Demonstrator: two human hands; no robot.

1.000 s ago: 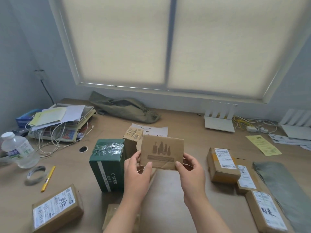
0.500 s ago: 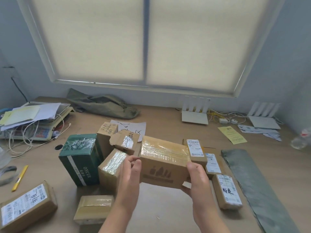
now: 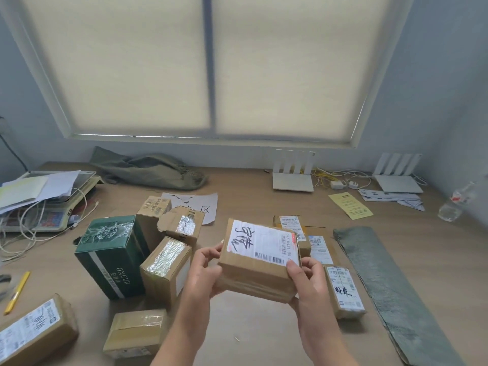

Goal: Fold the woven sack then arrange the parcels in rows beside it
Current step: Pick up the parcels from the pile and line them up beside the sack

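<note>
Both hands' grip, left hand [image 3: 204, 270] and right hand [image 3: 307, 282], around labelled parcel [image 3: 260, 260], green box [image 3: 113, 256] leftward, folded sack [image 3: 390, 286] rightward.

Green carton [image 3: 112, 256]: "ONCUR" in pale capitals running up its side, small print beside it too fine to read. Held cardboard parcel [image 3: 260, 260]: white shipping label with large handwritten black characters, a barcode and a partly legible number, "H431-00". Parcel at right [image 3: 344, 291]: label with two handwritten black characters, a barcode and small print, illegible. White sheet on the table [image 3: 200, 206]: the character "区" legible. Parcel at lower left [image 3: 34, 330]: label with handwritten marks, not readable. Yellow slip [image 3: 350, 206]: print too small.
</note>
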